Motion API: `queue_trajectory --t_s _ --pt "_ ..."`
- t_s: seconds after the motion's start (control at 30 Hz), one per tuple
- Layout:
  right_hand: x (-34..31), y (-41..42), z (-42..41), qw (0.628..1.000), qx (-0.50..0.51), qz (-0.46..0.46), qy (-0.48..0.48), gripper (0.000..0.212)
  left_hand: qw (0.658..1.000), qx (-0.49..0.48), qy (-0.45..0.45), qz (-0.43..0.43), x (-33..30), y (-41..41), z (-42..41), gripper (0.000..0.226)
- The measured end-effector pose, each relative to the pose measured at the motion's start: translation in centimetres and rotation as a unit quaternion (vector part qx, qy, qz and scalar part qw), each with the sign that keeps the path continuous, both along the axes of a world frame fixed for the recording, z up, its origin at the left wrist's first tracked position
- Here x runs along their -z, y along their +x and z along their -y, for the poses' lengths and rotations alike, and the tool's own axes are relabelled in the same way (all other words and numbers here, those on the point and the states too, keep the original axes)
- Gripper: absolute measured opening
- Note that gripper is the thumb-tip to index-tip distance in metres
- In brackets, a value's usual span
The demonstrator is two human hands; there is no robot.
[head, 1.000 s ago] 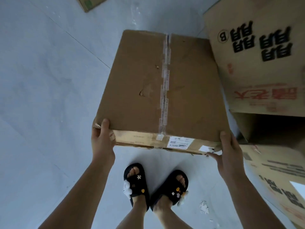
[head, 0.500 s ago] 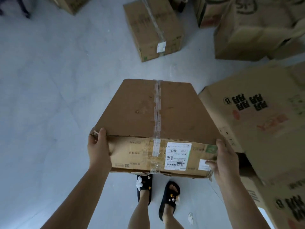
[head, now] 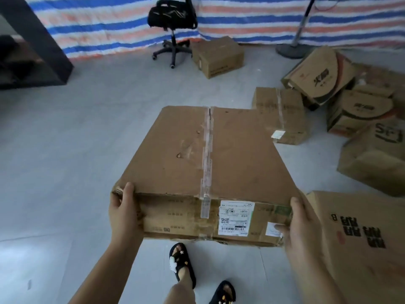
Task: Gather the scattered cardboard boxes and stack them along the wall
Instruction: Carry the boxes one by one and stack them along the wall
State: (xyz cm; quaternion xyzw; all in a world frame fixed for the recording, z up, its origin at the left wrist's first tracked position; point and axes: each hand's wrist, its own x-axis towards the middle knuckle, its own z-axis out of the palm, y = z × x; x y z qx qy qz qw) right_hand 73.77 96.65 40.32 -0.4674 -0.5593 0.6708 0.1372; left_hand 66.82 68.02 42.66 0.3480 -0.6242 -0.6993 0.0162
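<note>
A wide, flat cardboard box (head: 210, 163) sits up off the floor between the person's two hands, its taped top face tilting away toward the far wall and its near side, with the white shipping label (head: 235, 217), facing back at them. The left hand (head: 123, 212) grips the near left corner: the thumb lies over the top edge and the palm presses the side, while the fingers go out of sight behind the corner. The right hand (head: 300, 227) grips the near right corner the same way, thumb up on the top edge and one fingertip showing on the near side by a small sticker. Both hands are closed on the box, neither relaxed.

Below it, two feet in black sandals (head: 182, 263) stand on the grey floor (head: 65, 150). Just right of the right hand lies a big printed box (head: 361, 238), almost touching the carried one. Farther right and back, more boxes are heaped together (head: 341, 93), with a taped one (head: 281, 113) peeking past the carried box's far right corner. A lone box (head: 218, 55) rests near the striped tarp wall (head: 263, 18), beside a black office chair (head: 172, 20).
</note>
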Motion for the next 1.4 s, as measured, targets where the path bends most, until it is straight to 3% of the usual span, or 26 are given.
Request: queue_trajectory --t_s 0.3,0.53,0.7,0.8,1.03,1.4 --pt "-5.2 -6.9 13.1 0.990 -0.135 -0.042 -0.028 0.023 0.978 -0.200 0.027 -0.050 -3.3 3.4 13.0 0.009" --pt "-6.4 -14.5 30.4 0.967 -0.242 -0.060 -0.048 0.014 0.944 -0.320 -0.011 -0.081 -5.2 2.4 28.0 0.022" --pt "-7.7 -18.9 42.8 0.945 -0.315 -0.070 -0.056 0.028 0.917 -0.388 -0.028 -0.091 -6.4 3.0 38.2 0.019" --pt "-8.3 -21.2 48.8 0.925 -0.367 -0.076 -0.059 0.032 0.896 -0.431 -0.034 -0.099 -6.6 3.4 42.5 0.011" --pt "-8.6 -28.0 60.9 0.866 -0.489 -0.099 -0.042 0.035 0.837 -0.531 -0.051 -0.121 -6.3 1.5 50.1 0.030" --pt "-8.5 -44.7 81.8 0.769 -0.627 -0.118 -0.026 0.037 0.734 -0.666 -0.046 -0.125 -5.5 -10.3 63.2 0.030"
